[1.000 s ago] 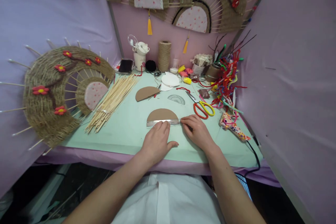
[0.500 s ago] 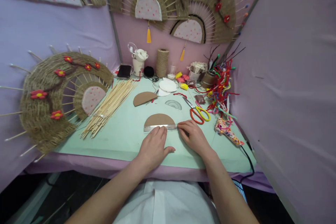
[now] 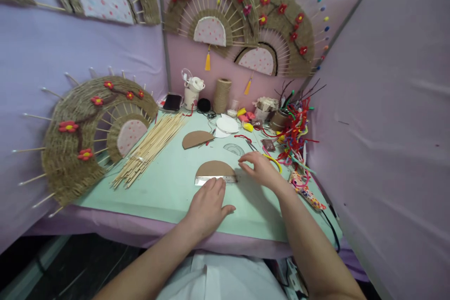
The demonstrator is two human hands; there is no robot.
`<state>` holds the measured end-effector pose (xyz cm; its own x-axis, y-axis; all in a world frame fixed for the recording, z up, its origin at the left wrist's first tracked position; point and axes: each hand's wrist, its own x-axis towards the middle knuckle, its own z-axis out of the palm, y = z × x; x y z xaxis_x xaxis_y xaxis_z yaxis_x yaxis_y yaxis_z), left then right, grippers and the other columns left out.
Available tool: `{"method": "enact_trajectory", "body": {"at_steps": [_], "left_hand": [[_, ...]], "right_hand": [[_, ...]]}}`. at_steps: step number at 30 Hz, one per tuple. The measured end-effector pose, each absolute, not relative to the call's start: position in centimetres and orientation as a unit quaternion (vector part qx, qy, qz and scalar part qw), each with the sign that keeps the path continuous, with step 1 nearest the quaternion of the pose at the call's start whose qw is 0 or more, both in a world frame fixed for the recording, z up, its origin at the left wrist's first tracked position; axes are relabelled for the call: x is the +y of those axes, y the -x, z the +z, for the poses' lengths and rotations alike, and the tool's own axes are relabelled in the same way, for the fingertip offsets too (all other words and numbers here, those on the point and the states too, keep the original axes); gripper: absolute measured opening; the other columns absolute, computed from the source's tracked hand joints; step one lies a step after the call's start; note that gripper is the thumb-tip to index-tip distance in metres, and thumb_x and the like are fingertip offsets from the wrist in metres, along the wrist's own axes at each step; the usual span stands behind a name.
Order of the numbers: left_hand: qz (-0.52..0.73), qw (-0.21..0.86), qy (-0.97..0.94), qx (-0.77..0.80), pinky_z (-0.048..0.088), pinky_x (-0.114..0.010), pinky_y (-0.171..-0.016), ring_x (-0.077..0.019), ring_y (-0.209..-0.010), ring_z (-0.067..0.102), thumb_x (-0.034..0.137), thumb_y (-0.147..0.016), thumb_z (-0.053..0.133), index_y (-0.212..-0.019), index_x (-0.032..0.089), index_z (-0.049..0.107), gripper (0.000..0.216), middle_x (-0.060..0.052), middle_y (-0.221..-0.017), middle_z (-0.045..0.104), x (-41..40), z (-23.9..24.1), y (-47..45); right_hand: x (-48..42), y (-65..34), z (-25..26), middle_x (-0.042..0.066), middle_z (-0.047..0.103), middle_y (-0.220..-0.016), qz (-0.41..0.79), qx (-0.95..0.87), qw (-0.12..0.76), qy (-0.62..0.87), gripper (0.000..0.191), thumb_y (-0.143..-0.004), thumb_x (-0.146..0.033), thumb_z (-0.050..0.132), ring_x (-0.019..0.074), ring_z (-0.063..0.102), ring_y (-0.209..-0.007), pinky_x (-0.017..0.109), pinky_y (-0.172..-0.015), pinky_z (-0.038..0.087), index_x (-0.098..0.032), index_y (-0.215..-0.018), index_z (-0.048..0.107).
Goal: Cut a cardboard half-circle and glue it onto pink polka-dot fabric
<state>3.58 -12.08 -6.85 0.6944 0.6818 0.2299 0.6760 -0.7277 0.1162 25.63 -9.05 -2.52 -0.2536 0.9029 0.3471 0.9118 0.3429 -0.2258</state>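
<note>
Left hand flat and open on clear ruler along straight edge of brown half-disc; right hand open, empty.

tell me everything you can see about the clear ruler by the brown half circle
The clear plastic ruler is a thin, straight, see-through strip with faint markings. It lies flat on the pale green mat, along the straight edge of the brown cardboard half-circle. The left hand rests its fingertips on the ruler's near edge; the right hand hovers past its right end, apart.
</note>
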Motion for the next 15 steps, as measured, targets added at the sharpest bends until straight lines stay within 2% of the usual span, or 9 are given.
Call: {"method": "enact_trajectory", "body": {"at_steps": [2,5,10,15], "left_hand": [[0.128,0.011,-0.92,0.371,0.043,-0.042,-0.103,-0.0309,-0.123,0.052,0.049,-0.089,0.057,-0.129,0.008,0.055,0.057,-0.017,-0.133,0.057,-12.2,-6.7,-3.6],[0.13,0.009,-0.917,0.376,0.043,-0.041,-0.104,-0.0297,-0.124,0.051,0.048,-0.09,0.057,-0.13,0.011,0.055,0.055,-0.015,-0.135,0.057,-12.2,-6.8,-3.5],[0.137,0.0,-0.917,0.376,0.041,-0.038,-0.105,-0.0283,-0.125,0.051,0.051,-0.089,0.057,-0.13,0.009,0.056,0.059,-0.013,-0.134,0.059,-12.1,-7.4,-3.6],[0.156,-0.021,-0.915,0.373,0.041,-0.038,-0.105,-0.0277,-0.121,0.053,0.055,-0.088,0.055,-0.125,0.009,0.06,0.059,-0.013,-0.131,0.06,-11.9,-8.1,-3.6]], "right_hand": [[-5.8,-25.6,-1.3,0.008,0.075,-0.1,-0.042,-0.793,0.135,0.592,0.019,-0.091,-0.023,0.055,0.0207,0.067,-0.09,0.032,-0.079,0.051,-0.019,-0.1,0.071],[-0.2,-24.9,-0.1,0.008,0.075,-0.099,-0.054,-0.803,0.089,0.587,0.022,-0.089,-0.017,0.054,0.0193,0.068,-0.087,0.028,-0.075,0.049,-0.018,-0.101,0.072],[7.4,-22.8,0.2,0.01,0.073,-0.107,-0.081,-0.819,0.003,0.568,0.025,-0.089,-0.019,0.053,0.0225,0.066,-0.096,0.028,-0.073,0.046,-0.018,-0.104,0.073],[10.8,-21.3,-0.5,0.014,0.069,-0.113,-0.106,-0.837,-0.087,0.53,0.028,-0.088,-0.015,0.051,0.0239,0.063,-0.104,0.028,-0.078,0.045,-0.018,-0.106,0.072]]}}
